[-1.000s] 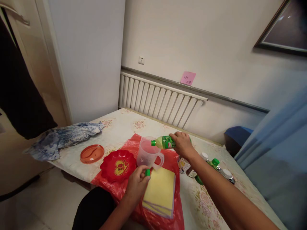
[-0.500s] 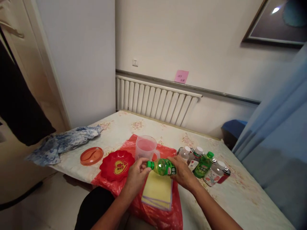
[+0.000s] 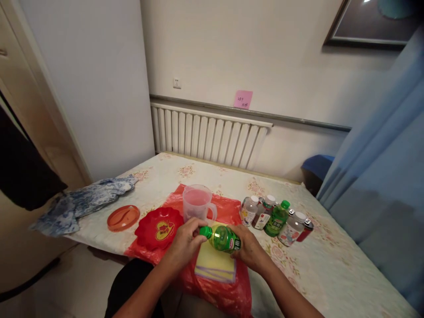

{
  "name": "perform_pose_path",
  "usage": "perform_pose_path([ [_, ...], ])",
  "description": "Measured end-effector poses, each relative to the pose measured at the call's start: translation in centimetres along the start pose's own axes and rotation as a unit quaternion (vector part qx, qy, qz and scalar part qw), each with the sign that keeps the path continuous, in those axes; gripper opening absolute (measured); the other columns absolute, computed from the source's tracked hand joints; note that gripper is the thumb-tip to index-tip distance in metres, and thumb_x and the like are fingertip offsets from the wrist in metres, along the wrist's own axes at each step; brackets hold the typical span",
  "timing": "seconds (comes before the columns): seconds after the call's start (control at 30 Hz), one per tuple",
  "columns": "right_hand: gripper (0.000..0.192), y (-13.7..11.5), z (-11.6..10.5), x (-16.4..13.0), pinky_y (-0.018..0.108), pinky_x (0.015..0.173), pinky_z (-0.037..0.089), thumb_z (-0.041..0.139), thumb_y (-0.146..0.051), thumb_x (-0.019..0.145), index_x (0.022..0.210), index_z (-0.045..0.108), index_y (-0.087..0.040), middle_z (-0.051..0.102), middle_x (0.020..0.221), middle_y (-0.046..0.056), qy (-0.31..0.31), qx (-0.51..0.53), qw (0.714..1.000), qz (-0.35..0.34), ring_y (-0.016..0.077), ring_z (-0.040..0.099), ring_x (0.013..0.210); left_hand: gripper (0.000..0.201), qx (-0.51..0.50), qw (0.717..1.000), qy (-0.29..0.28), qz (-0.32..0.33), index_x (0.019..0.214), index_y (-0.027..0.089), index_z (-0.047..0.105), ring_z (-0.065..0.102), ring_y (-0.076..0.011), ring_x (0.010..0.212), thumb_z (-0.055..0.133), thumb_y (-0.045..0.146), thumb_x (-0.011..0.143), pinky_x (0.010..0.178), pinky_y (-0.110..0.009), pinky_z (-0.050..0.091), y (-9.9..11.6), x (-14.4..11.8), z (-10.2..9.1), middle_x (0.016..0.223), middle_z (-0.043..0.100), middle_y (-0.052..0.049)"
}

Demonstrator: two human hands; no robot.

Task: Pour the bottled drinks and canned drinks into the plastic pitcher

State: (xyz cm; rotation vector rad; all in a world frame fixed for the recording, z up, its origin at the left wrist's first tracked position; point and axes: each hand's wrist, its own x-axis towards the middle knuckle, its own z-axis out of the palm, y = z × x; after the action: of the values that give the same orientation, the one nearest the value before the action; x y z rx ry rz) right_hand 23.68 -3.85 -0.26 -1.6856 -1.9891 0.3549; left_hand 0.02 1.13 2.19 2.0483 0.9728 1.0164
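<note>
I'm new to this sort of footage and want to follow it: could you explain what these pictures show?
There's no machine here, just a person's two bare hands. One camera, worn on the person's head, looks forward and down, so you see roughly what they see.

The left hand pinches the green cap at the mouth of a green-labelled drink bottle; how tightly it's screwed on, I can't tell. The right hand grips the bottle near its base, keeping it tipped sideways.

A flower-patterned cover lies over the surface. On it, red plastic sheeting sits under yellow cloths, a translucent handled jug and a red scalloped plate. To the right stand more capped bottles.
</note>
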Motion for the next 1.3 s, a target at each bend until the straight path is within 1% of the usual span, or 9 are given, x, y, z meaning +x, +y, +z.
perform_pose_path([
  [0.13,0.061,-0.4,0.6,-0.7,0.034,0.087,0.046,0.076,-0.009,0.056,0.115,0.065,-0.022,0.065,0.108,0.006,-0.003,0.025,0.999,0.023,0.0266,0.059,0.101,0.027,-0.005,1.000,-0.014,-0.015,0.094,0.020,0.068,0.059,-0.0185,0.075,0.054,0.016,0.072,0.072,-0.029,0.046,-0.3,0.0,-0.2,0.082,0.065,-0.002],
  [0.37,0.057,-1.6,1.9,-1.5,0.035,0.086,0.049,0.073,-0.011,0.056,0.112,0.067,-0.022,0.067,0.104,0.006,-0.001,0.087,0.995,0.042,0.0272,0.061,0.097,0.031,0.030,0.999,-0.021,0.005,0.112,0.022,0.063,0.062,-0.0233,0.100,0.053,0.019,0.082,0.091,-0.035,0.046,0.3,-1.2,0.4,0.109,0.067,-0.007],
  [0.5,0.067,-2.8,3.5,-1.8,0.039,0.095,0.047,0.071,-0.010,0.059,0.124,0.061,-0.023,0.066,0.116,0.008,0.000,0.125,0.991,0.053,0.0289,0.060,0.108,0.028,0.068,0.997,-0.034,0.018,0.107,0.022,0.063,0.062,-0.0202,0.093,0.052,0.018,0.082,0.085,-0.030,0.046,1.5,-1.4,-0.8,0.101,0.065,-0.005],
  [0.67,0.090,-3.4,6.0,-2.3,0.046,0.117,0.029,0.067,-0.010,0.062,0.145,0.039,-0.026,0.043,0.149,0.008,0.039,0.145,0.987,0.050,0.0276,0.037,0.139,0.023,0.143,0.988,-0.041,0.046,0.099,0.023,0.065,0.061,-0.0177,0.081,0.052,0.019,0.080,0.073,-0.026,0.045,3.2,0.2,-6.9,0.089,0.066,-0.001],
  [0.8,0.082,-1.9,7.6,-3.4,0.047,0.118,0.030,0.064,-0.015,0.068,0.145,0.038,-0.028,0.039,0.153,0.007,0.039,0.164,0.981,0.091,0.0273,0.039,0.140,0.025,0.253,0.966,0.021,0.057,0.100,0.022,0.066,0.060,-0.0171,0.073,0.055,0.026,0.078,0.071,-0.027,0.044,3.2,3.0,-13.7,0.085,0.067,-0.001],
  [0.9,0.073,0.0,8.4,-4.4,0.048,0.117,0.032,0.063,-0.022,0.073,0.143,0.042,-0.028,0.042,0.151,0.008,0.041,0.174,0.979,0.102,0.0280,0.042,0.137,0.028,0.350,0.934,0.053,0.038,0.100,0.019,0.066,0.060,-0.0178,0.075,0.054,0.025,0.076,0.073,-0.027,0.043,2.2,6.0,-17.5,0.088,0.067,-0.002],
  [1.0,0.067,1.7,8.5,-5.1,0.048,0.117,0.032,0.064,-0.027,0.073,0.139,0.049,-0.025,0.047,0.148,0.009,0.045,0.165,0.978,0.117,0.0288,0.044,0.136,0.031,0.434,0.900,0.046,0.004,0.107,0.016,0.064,0.062,-0.0191,0.084,0.052,0.024,0.080,0.076,-0.027,0.044,0.5,9.4,-19.2,0.096,0.067,-0.005],
  [1.17,0.060,3.6,6.9,-6.1,0.043,0.116,0.034,0.067,-0.037,0.074,0.131,0.060,-0.019,0.055,0.141,0.011,0.026,0.132,0.979,0.153,0.0307,0.049,0.132,0.033,0.479,0.876,0.016,-0.043,0.115,0.016,0.061,0.064,-0.0224,0.097,0.049,0.021,0.084,0.080,-0.029,0.047,-3.6,14.5,-18.4,0.112,0.066,-0.010],
  [1.3,0.057,6.0,6.3,-7.3,0.038,0.104,0.049,0.069,-0.042,0.074,0.127,0.065,-0.023,0.060,0.136,0.011,0.018,0.153,0.977,0.144,0.0328,0.056,0.125,0.032,0.492,0.868,-0.020,-0.066,0.114,0.018,0.062,0.064,-0.0228,0.100,0.052,0.018,0.084,0.081,-0.030,0.048,-7.2,17.2,-16.7,0.115,0.065,-0.011],
])
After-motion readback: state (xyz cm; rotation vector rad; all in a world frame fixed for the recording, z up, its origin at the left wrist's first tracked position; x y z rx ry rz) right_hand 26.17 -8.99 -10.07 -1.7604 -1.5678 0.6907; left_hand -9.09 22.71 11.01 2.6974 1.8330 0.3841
